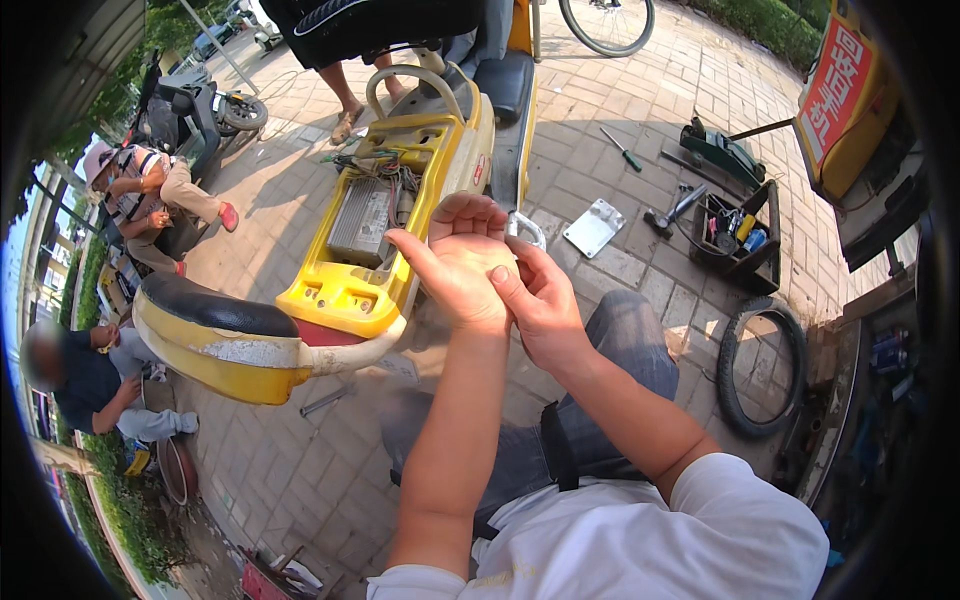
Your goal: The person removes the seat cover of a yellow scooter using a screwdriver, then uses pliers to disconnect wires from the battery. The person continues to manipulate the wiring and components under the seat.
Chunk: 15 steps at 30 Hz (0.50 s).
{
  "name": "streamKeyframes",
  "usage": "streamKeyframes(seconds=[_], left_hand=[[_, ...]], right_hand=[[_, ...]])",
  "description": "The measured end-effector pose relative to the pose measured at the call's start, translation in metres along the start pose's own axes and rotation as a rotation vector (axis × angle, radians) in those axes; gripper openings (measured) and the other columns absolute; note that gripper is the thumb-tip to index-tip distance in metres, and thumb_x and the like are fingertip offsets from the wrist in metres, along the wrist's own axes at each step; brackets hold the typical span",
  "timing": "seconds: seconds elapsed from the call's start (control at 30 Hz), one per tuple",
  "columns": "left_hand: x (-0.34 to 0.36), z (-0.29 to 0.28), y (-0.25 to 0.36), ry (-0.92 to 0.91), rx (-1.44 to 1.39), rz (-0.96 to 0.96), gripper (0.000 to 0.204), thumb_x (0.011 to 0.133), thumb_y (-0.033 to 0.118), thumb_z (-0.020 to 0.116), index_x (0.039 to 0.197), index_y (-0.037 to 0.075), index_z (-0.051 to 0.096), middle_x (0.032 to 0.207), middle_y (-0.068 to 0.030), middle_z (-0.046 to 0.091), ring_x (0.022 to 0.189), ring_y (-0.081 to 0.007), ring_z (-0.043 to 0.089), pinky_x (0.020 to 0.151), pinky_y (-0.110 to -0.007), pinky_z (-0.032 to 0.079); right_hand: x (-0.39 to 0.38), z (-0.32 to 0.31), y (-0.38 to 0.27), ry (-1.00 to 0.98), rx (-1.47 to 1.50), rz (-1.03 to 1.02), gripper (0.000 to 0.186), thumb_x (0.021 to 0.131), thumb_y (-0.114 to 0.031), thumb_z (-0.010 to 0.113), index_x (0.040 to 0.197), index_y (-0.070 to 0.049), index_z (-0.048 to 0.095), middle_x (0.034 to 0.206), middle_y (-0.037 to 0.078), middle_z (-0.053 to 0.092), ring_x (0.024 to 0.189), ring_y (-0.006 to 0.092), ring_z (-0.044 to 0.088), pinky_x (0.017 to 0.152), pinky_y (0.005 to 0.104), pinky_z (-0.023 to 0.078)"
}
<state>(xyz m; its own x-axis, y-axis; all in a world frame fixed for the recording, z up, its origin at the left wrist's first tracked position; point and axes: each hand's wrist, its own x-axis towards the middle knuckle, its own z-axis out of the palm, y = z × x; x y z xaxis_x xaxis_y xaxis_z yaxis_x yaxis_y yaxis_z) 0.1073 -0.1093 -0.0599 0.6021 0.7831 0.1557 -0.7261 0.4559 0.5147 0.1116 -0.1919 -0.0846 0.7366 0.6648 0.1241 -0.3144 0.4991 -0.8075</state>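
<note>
**Two bare hands meet over an opened yellow scooter**

Nearest the camera is the person's white shirt (640, 540), at six o'clock, with blue jeans (620, 340) over the knees just above it. Both forearms rise from the lower edge toward the middle of the view.

The left hand (455, 260) is turned palm up, fingers spread and loosely curled, holding nothing that can be seen. The right hand (540, 300) lies against it from the four o'clock side, its thumb pressing on the heel of the left palm near the wrist and its other fingers wrapped behind the left hand. Whether anything small lies between the two hands cannot be told.

Just beyond the hands, toward eleven o'clock, stands the yellow scooter (400, 200) with its seat lifted off, so a grey battery box (362, 218) and a tangle of wires (385, 165) show in the open body. Its black-topped yellow rear fender (225, 340) reaches toward nine o'clock.

On the brick paving (600, 150), at one to two o'clock, lie a screwdriver (622, 150), a flat metal plate (594, 227), a hammer (670, 212) and a black tool tray (740, 235). A loose tyre (762, 365) lies at three o'clock. Another person crouches at nine o'clock and one sits at ten o'clock.
</note>
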Motion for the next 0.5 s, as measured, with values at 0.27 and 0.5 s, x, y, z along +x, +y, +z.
streamKeyframes(seconds=[0.27, 0.5], left_hand=[[-0.057, -0.029, 0.058, -0.250, 0.679, 0.139, 0.033, 0.095, 0.030, 0.055, 0.108, -0.001, 0.058, 0.127, -0.0133, 0.052, 0.120, -0.0195, 0.045, 0.102, -0.035, 0.033], [-0.115, -0.085, 0.225, -0.401, 0.979, -0.116, 0.023, 0.093, 0.018, 0.058, 0.097, -0.004, 0.064, 0.093, -0.0113, 0.066, 0.081, -0.0182, 0.062, 0.078, -0.031, 0.049]], right_hand=[[0.064, -0.002, -0.011, 0.063, -0.703, -0.138, 0.033, 0.096, -0.029, 0.057, 0.093, 0.003, 0.063, 0.079, 0.004, 0.062, 0.073, 0.0098, 0.055, 0.065, 0.0261, 0.046], [0.150, 0.046, -0.019, -0.225, -1.153, -0.701, 0.019, 0.080, -0.017, 0.070, 0.089, -0.001, 0.064, 0.090, 0.013, 0.060, 0.084, 0.0316, 0.061, 0.074, 0.0379, 0.049]])
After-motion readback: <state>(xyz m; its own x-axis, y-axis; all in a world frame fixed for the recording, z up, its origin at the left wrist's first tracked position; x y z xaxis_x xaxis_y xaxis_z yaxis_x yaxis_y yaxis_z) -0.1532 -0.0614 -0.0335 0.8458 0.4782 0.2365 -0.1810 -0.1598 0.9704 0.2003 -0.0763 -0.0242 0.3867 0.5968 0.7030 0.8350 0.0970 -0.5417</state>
